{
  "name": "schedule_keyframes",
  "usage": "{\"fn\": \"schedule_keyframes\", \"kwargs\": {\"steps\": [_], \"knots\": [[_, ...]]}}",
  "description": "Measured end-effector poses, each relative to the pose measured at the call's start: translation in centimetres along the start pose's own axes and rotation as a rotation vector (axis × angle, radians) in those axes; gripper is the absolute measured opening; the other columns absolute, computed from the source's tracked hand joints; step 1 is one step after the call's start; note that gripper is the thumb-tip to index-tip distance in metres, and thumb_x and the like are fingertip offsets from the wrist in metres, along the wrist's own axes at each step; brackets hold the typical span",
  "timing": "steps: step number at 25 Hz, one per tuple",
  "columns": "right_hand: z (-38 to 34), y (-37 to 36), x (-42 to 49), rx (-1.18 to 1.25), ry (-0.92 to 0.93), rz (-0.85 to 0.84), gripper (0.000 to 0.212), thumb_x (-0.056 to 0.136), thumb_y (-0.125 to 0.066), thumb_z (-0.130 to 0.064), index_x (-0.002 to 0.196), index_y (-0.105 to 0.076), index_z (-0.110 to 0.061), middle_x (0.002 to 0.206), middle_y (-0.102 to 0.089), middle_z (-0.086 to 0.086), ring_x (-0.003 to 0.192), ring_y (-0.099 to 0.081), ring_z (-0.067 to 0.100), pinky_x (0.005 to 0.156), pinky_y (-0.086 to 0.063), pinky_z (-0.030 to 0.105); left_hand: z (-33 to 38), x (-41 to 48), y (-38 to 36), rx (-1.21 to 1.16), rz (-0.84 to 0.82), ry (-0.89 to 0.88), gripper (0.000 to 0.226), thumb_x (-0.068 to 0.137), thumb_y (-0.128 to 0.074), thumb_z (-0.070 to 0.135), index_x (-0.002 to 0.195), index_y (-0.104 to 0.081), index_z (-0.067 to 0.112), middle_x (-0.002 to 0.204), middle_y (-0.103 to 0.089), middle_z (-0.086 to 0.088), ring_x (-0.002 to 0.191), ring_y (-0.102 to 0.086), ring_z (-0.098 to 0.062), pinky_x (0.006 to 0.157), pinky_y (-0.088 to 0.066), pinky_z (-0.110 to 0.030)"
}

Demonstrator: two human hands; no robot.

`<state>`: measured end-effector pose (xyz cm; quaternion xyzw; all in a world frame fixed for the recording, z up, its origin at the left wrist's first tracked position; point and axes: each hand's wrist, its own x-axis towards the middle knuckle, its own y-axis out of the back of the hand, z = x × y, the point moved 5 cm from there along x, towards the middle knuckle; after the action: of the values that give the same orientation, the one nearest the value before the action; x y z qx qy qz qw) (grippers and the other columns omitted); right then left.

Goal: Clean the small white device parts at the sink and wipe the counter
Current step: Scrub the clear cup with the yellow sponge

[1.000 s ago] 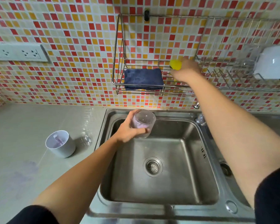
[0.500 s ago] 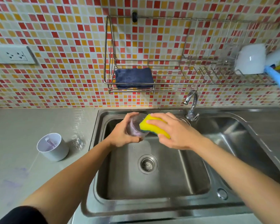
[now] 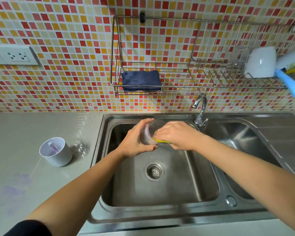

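Observation:
Over the left sink basin (image 3: 163, 189), my left hand (image 3: 134, 143) grips a clear cup-shaped device part (image 3: 150, 133) with purple residue inside, tipped on its side. My right hand (image 3: 177, 135) presses a yellow sponge (image 3: 160, 141) against the part's open end; most of the sponge is hidden under my fingers. A white cup-shaped part (image 3: 55, 154) stands upright on the grey counter (image 3: 24, 133) to the left of the sink, with purple residue inside. Faint purple smears (image 3: 19, 183) mark the counter near its front left.
A tap (image 3: 200, 108) stands behind the sink between two basins. On the tiled wall, a wire rack (image 3: 177, 86) holds a dark blue cloth (image 3: 140, 80), a white container (image 3: 260, 63) and a blue-handled tool (image 3: 288, 82). A wall socket (image 3: 14, 56) sits at left.
My right hand took the yellow sponge from the wire rack, brought it down to the sink, and now presses it into the clear part. My left hand kept hold of the part.

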<state>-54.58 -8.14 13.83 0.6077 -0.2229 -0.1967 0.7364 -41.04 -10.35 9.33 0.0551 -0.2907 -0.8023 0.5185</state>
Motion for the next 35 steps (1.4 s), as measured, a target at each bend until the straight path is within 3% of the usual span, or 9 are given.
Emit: {"fn": "schedule_keyframes", "kwargs": {"steps": [4,8,13,16,20,24,28,32,35], "knots": [[0.4,1.3,-0.4,-0.001,0.013,0.038,0.038,0.047,-0.075,0.006,0.074,-0.067,-0.019,0.061,-0.063,-0.002,0.059,-0.059,0.022,0.056,-0.049,0.026,-1.0,-0.1,0.6,-0.058,-0.071,0.071,0.105,0.058,-0.087,0.017,0.135,-0.025,0.054,0.139,-0.036,0.008,0.130,-0.041,-0.011,0.106,-0.042,-0.042],[0.2,2.1,0.0,-0.009,0.069,0.021,0.021,0.063,-0.073,0.000,0.073,-0.066,-0.018,0.062,-0.061,-0.001,0.061,-0.056,0.023,0.056,-0.052,0.029,-1.3,0.0,0.3,-0.083,-0.229,0.157,0.118,0.059,-0.088,0.014,0.145,-0.012,0.042,0.131,-0.046,0.019,0.121,-0.049,0.001,0.103,-0.041,-0.022],[-0.3,0.9,0.5,0.198,-0.177,-0.102,0.036,0.058,-0.060,0.014,0.071,-0.052,-0.019,0.072,-0.060,0.005,0.075,-0.055,0.028,0.063,-0.048,0.037,-0.4,0.0,0.8,0.101,-0.020,0.032,0.087,0.060,-0.085,0.021,0.132,-0.036,0.019,0.126,-0.047,0.000,0.114,-0.048,-0.010,0.097,-0.041,-0.024],[-0.6,0.6,0.2,0.442,-0.330,-0.077,0.028,0.069,-0.068,-0.001,0.091,-0.065,-0.020,0.083,-0.066,0.003,0.082,-0.056,0.023,0.070,-0.046,0.035,-0.7,-0.3,1.3,0.167,0.037,0.000,0.089,0.060,-0.084,0.022,0.134,-0.035,0.013,0.122,-0.041,0.001,0.111,-0.043,-0.008,0.096,-0.039,-0.024],[-1.2,0.6,0.7,0.261,-0.226,-0.168,0.012,0.075,-0.069,-0.008,0.078,-0.058,-0.012,0.078,-0.063,0.008,0.082,-0.053,0.028,0.071,-0.047,0.040,-0.2,0.0,0.6,0.227,0.043,-0.027,0.092,0.059,-0.082,0.020,0.137,-0.034,0.010,0.119,-0.036,0.003,0.110,-0.042,-0.010,0.095,-0.040,-0.028],[-1.5,1.3,0.7,0.182,-0.212,-0.050,0.028,0.066,-0.063,0.008,0.063,-0.048,-0.015,0.063,-0.058,0.011,0.069,-0.052,0.031,0.060,-0.044,0.035,0.3,0.1,0.6,0.196,0.088,-0.052,0.093,0.060,-0.084,0.017,0.137,-0.033,0.007,0.119,-0.036,0.000,0.111,-0.040,-0.008,0.094,-0.034,-0.016],[-1.3,1.0,0.5,0.275,-0.363,-0.036,0.030,0.079,-0.068,-0.016,0.063,-0.042,-0.017,0.065,-0.049,0.006,0.077,-0.054,0.031,0.062,-0.040,0.033,0.3,-0.1,0.0,0.215,0.143,-0.040,0.095,0.060,-0.086,0.018,0.137,-0.033,0.005,0.121,-0.036,-0.002,0.108,-0.037,-0.004,0.094,-0.034,-0.011],[-2.0,1.3,-0.4,0.040,-0.092,-0.035,0.026,0.050,-0.073,0.005,0.058,-0.060,-0.015,0.053,-0.057,0.000,0.057,-0.055,0.024,0.061,-0.052,0.029,-0.7,-0.6,-0.1,0.004,0.037,0.038,0.097,0.060,-0.085,0.017,0.135,-0.026,0.037,0.133,-0.036,0.003,0.123,-0.043,-0.010,0.104,-0.043,-0.031],[-2.4,1.0,-0.8,-0.232,0.126,-0.047,0.020,0.064,-0.067,-0.007,0.057,-0.060,-0.025,0.054,-0.056,-0.009,0.060,-0.056,0.015,0.060,-0.047,0.024,-0.6,-0.6,0.1,0.046,-0.114,0.049,0.104,0.060,-0.084,0.015,0.139,-0.023,0.043,0.143,-0.036,0.006,0.131,-0.039,-0.011,0.108,-0.038,-0.032]]}}
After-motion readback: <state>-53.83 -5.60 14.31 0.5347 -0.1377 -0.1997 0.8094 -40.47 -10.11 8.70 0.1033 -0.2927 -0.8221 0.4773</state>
